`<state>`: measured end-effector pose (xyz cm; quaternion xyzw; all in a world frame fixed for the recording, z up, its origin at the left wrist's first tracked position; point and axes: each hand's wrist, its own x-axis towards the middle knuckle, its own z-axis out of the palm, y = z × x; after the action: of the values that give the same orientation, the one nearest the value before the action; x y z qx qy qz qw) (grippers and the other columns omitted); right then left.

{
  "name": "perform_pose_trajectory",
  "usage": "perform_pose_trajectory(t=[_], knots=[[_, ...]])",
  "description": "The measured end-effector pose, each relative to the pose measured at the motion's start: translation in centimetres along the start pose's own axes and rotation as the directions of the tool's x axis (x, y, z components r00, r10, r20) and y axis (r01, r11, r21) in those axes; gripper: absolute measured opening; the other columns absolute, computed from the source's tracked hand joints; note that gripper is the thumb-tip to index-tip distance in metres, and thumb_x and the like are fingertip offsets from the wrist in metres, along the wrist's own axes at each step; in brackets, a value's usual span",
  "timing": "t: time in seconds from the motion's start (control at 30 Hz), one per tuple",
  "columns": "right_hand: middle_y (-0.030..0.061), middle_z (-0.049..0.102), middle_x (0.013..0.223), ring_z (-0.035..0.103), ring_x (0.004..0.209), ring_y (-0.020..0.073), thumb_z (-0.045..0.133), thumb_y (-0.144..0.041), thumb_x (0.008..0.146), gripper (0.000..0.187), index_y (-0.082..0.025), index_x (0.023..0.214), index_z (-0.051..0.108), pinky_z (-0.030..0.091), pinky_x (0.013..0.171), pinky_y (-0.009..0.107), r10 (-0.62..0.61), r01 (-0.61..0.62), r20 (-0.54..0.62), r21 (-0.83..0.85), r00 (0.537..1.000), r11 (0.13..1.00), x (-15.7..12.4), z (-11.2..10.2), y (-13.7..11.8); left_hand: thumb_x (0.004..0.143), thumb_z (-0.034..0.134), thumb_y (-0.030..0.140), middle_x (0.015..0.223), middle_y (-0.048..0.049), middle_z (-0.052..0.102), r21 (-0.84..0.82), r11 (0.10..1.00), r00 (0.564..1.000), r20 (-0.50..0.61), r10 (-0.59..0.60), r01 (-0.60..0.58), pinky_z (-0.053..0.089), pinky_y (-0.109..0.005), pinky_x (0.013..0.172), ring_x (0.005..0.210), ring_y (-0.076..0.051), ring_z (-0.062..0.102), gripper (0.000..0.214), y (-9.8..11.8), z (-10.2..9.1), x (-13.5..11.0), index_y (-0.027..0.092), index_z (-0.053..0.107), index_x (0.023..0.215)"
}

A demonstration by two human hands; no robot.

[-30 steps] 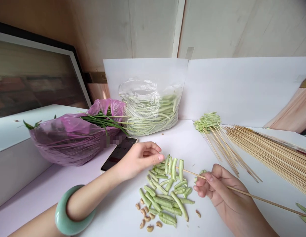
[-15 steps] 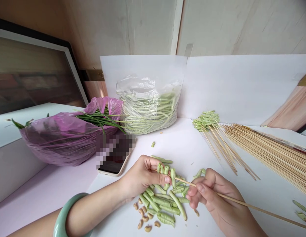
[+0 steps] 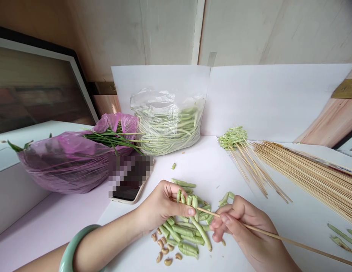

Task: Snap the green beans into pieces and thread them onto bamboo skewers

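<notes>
Centrally, lower frame: one skewer (image 3: 209,212), long axis sloping down rightward; left hand (image 3: 163,207) pinches threaded bean pieces (image 3: 195,203) near its upper-left end; right hand (image 3: 245,229), farther from them, grips the shaft.

Soft, even light brightens the white worktop (image 3: 202,166), while the wall (image 3: 170,34) dims to brownish shade at the upper left. Crinkled glare whitens the clear bag (image 3: 167,126). Left hand (image 3: 167,206) and right hand (image 3: 246,226) look fairly sharp above faint, soft shadows. The framed panel (image 3: 36,98) is smeared, wide-angle distortion stretches the bundled skewers (image 3: 303,173) rightward, and coarse pixelation covers part of the phone (image 3: 127,192).
</notes>
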<state>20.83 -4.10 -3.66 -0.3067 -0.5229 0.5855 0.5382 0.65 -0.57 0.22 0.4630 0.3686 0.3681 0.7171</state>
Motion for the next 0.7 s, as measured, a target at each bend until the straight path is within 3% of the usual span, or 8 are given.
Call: perform_pose_trajectory(t=[0.23, 0.4, 0.5, 0.7], knots=[[0.0030, 0.069, 0.068, 0.067, 0.057, 0.0179, 0.058, -0.027, 0.087, 0.025, -0.022, 0.066, 0.046, 0.049, 0.058, 0.032, -0.021, 0.022, 0.019, -0.071, 1.000, 0.997, -0.06, 0.17, 0.10, 0.049, 0.086, 0.022, 0.056, -0.0028, 0.067, 0.000, 1.000, 1.000, -0.011, -0.015, 0.015, 0.042, -0.021, 0.055, 0.051, -0.010, 0.056, 0.024, -0.55, 0.25, -0.04, 0.010, 0.067, 0.057], [0.0050, 0.071, 0.071, 0.068, 0.059, 0.0193, 0.057, -0.029, 0.087, 0.023, -0.021, 0.067, 0.048, 0.051, 0.058, 0.034, 0.027, -0.018, 0.083, -0.100, 0.996, 0.995, -0.19, 0.54, 0.20, 0.038, 0.089, 0.020, 0.054, -0.0016, 0.066, -0.002, 0.999, 0.999, -0.024, -0.045, 0.045, 0.042, -0.020, 0.053, 0.050, -0.009, 0.055, 0.028, -0.63, 0.91, -0.42, 0.010, 0.068, 0.055], [0.0062, 0.071, 0.069, 0.068, 0.059, 0.0196, 0.057, -0.032, 0.087, 0.025, -0.021, 0.067, 0.048, 0.051, 0.059, 0.034, 0.035, -0.030, 0.053, -0.097, 0.998, 0.995, -0.10, 0.60, 0.09, 0.035, 0.089, 0.018, 0.054, -0.0012, 0.066, 0.006, 0.998, 0.998, -0.031, -0.056, 0.056, 0.042, -0.020, 0.053, 0.050, -0.009, 0.055, 0.029, -0.40, 0.77, -0.43, 0.011, 0.069, 0.055], [0.0020, 0.068, 0.065, 0.064, 0.053, 0.0164, 0.063, -0.031, 0.083, 0.028, -0.020, 0.061, 0.048, 0.051, 0.054, 0.031, 0.056, -0.053, -0.092, 0.042, 0.994, 0.998, 0.56, 0.49, -0.74, 0.048, 0.086, 0.018, 0.069, -0.0064, 0.072, -0.114, 0.993, 0.999, 0.017, -0.034, 0.036, 0.051, -0.027, 0.067, 0.063, -0.015, 0.066, 0.028, -0.08, 0.07, -0.09, 0.011, 0.072, 0.072]])
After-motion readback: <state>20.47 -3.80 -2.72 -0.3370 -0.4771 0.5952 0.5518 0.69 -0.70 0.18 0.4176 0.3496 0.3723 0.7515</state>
